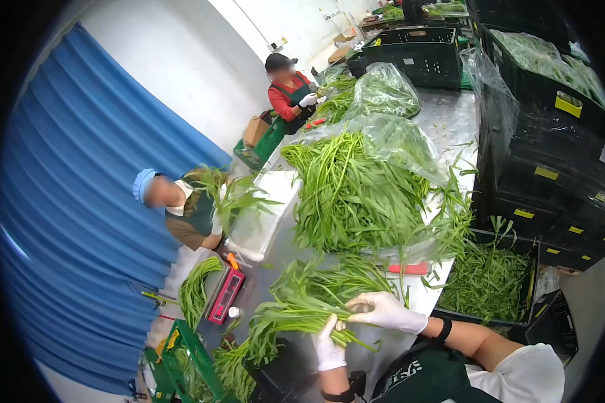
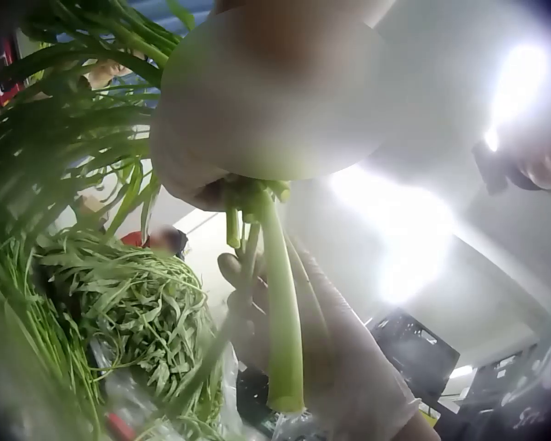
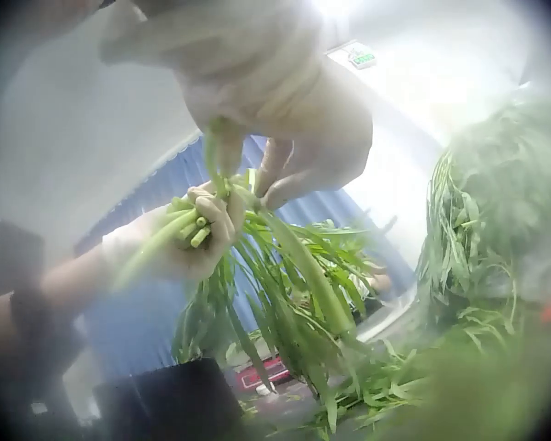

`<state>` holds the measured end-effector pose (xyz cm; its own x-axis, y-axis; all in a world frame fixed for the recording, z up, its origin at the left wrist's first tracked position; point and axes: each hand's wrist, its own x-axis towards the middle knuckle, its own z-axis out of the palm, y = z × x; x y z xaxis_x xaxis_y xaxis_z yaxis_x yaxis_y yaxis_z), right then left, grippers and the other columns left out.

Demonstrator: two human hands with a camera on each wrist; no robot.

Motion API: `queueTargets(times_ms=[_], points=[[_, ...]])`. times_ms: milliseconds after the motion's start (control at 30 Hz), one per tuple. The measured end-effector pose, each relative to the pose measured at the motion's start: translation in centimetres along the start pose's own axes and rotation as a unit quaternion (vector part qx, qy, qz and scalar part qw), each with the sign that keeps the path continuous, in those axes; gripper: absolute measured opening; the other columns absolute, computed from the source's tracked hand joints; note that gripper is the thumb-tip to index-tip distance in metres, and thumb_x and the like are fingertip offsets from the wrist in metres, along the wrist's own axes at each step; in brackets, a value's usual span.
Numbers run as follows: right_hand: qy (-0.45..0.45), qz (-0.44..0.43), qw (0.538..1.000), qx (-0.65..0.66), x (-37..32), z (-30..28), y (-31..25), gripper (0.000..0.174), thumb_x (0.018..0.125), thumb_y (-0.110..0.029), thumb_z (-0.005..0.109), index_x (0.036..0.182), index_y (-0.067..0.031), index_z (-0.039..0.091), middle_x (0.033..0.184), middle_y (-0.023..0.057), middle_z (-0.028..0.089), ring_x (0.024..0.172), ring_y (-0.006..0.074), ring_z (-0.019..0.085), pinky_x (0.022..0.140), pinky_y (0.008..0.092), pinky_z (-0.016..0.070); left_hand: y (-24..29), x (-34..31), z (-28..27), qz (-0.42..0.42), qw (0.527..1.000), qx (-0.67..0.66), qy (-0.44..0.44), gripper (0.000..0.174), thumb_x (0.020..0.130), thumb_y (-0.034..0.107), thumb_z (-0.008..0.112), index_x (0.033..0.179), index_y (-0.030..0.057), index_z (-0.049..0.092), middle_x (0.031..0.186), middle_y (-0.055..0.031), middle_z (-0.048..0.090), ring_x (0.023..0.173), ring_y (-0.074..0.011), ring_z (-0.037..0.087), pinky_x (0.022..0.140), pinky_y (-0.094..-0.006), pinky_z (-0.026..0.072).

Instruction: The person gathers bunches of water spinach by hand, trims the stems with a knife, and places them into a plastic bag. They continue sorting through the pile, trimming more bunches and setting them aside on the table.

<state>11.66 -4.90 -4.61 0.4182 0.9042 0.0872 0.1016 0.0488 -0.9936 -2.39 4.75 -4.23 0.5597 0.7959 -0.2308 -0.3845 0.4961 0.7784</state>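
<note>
Both hands wear white gloves. My left hand (image 1: 329,346) grips a bunch of water spinach (image 1: 282,317) around its stems, with the leaves spreading away to the left. Cut stem ends (image 3: 200,230) stick out past the left fingers in the right wrist view. Right beside it, my right hand (image 1: 386,313) pinches a stem at the bunch with thumb and fingers. One thick stem (image 2: 282,312) hangs below the left hand in the left wrist view. More loose water spinach (image 1: 356,277) lies on the metal table just beyond the hands.
A big heap of greens (image 1: 356,195) partly under clear plastic covers the table. A red-handled tool (image 1: 410,269) lies near the right edge. A red scale (image 1: 226,295) stands left. Black crates (image 1: 538,174) stack at right; a crate of trimmings (image 1: 487,279) sits below. Two people work across the table.
</note>
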Motion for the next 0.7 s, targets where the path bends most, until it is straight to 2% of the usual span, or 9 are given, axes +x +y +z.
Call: queueTargets(times_ms=[267, 400, 467, 500, 533, 567, 633, 667, 700], points=[[-0.017, 0.107, 0.948, 0.298, 0.3, -0.3, 1.9, 0.018, 0.087, -0.015, 0.060, 0.098, -0.0006, 0.062, 0.087, 0.0022, 0.062, 0.077, 0.0080, 0.057, 0.072, 0.0214, 0.0457, 0.6, -0.8, 0.5, 0.024, 0.999, -0.020, 0.037, 0.031, 0.082, -0.003, 0.058, 0.110, 0.0013, 0.046, 0.092, -0.0145, 0.060, 0.059, -0.0125, 0.049, 0.057, -0.0263, 0.0441], [-0.022, 0.003, 0.994, 0.105, -1.1, -3.8, 0.1, 0.017, 0.090, -0.019, 0.057, 0.098, -0.0044, 0.060, 0.085, 0.0011, 0.061, 0.075, 0.0090, 0.054, 0.071, 0.0231, 0.0453, 1.4, -0.3, -0.1, 0.045, 0.995, -0.057, 0.063, 0.031, 0.085, 0.004, 0.059, 0.112, 0.0072, 0.044, 0.096, -0.0069, 0.057, 0.060, -0.0080, 0.045, 0.058, -0.0240, 0.0434], [0.052, 0.004, 0.978, 0.201, -2.2, -8.4, 0.0, 0.025, 0.090, -0.026, 0.057, 0.100, -0.0040, 0.060, 0.086, 0.0027, 0.062, 0.080, 0.0137, 0.058, 0.073, 0.0275, 0.0469, 2.5, -0.2, -0.7, 0.052, 0.994, -0.075, 0.061, 0.030, 0.086, 0.005, 0.059, 0.113, 0.0077, 0.045, 0.094, -0.0061, 0.057, 0.060, -0.0078, 0.046, 0.059, -0.0239, 0.0437], [0.002, -0.115, 0.880, 0.461, -2.4, -10.8, -0.4, 0.030, 0.090, -0.030, 0.054, 0.103, -0.0033, 0.060, 0.090, 0.0049, 0.063, 0.084, 0.0164, 0.059, 0.077, 0.0299, 0.0473, 2.7, -0.4, -0.8, 0.055, 0.994, -0.075, 0.064, 0.030, 0.086, 0.005, 0.059, 0.113, 0.0077, 0.045, 0.094, -0.0061, 0.057, 0.060, -0.0078, 0.046, 0.059, -0.0239, 0.0437], [-0.046, -0.220, 0.699, 0.679, -2.5, -12.4, -1.3, 0.035, 0.091, -0.034, 0.052, 0.106, -0.0026, 0.060, 0.093, 0.0071, 0.064, 0.089, 0.0191, 0.061, 0.080, 0.0323, 0.0478, 3.0, -0.7, -0.6, 0.049, 0.995, -0.073, 0.056, 0.030, 0.086, 0.005, 0.059, 0.113, 0.0077, 0.045, 0.093, -0.0059, 0.057, 0.060, -0.0076, 0.046, 0.059, -0.0240, 0.0435], [-0.048, -0.219, 0.699, 0.679, -2.3, -12.4, -2.3, 0.035, 0.091, -0.034, 0.052, 0.106, -0.0026, 0.060, 0.093, 0.0071, 0.064, 0.089, 0.0191, 0.061, 0.080, 0.0323, 0.0478, 3.1, -0.8, -0.5, 0.042, 0.995, -0.071, 0.047, 0.031, 0.086, 0.005, 0.059, 0.113, 0.0077, 0.046, 0.092, -0.0056, 0.056, 0.060, -0.0074, 0.046, 0.059, -0.0241, 0.0434], [0.014, -0.056, 0.879, 0.474, -2.0, -11.7, -4.6, 0.040, 0.092, -0.038, 0.047, 0.112, -0.0053, 0.059, 0.103, 0.0125, 0.064, 0.098, 0.0223, 0.060, 0.088, 0.0338, 0.0455, 2.5, -0.8, -0.6, 0.026, 0.997, -0.076, 0.000, 0.030, 0.085, 0.004, 0.058, 0.113, 0.0076, 0.046, 0.091, -0.0056, 0.056, 0.061, -0.0076, 0.046, 0.060, -0.0246, 0.0430], [-0.111, 0.003, 0.947, 0.301, 0.5, -10.6, 0.5, 0.043, 0.095, -0.039, 0.042, 0.119, -0.0063, 0.057, 0.111, 0.0138, 0.061, 0.104, 0.0239, 0.057, 0.094, 0.0342, 0.0416, 2.1, -0.7, -0.4, 0.009, 0.996, -0.078, -0.051, 0.030, 0.085, 0.003, 0.058, 0.112, 0.0075, 0.046, 0.090, -0.0057, 0.056, 0.061, -0.0077, 0.046, 0.060, -0.0250, 0.0427], [-0.115, -0.186, 0.975, 0.043, -0.1, -8.3, -0.7, 0.042, 0.094, -0.036, 0.044, 0.120, -0.0051, 0.056, 0.116, 0.0122, 0.059, 0.109, 0.0243, 0.054, 0.097, 0.0324, 0.0392, 1.8, -0.9, 0.3, 0.014, 0.996, -0.066, -0.063, 0.032, 0.083, 0.002, 0.059, 0.112, 0.0071, 0.046, 0.088, -0.0057, 0.056, 0.061, -0.0087, 0.046, 0.060, -0.0252, 0.0418]])
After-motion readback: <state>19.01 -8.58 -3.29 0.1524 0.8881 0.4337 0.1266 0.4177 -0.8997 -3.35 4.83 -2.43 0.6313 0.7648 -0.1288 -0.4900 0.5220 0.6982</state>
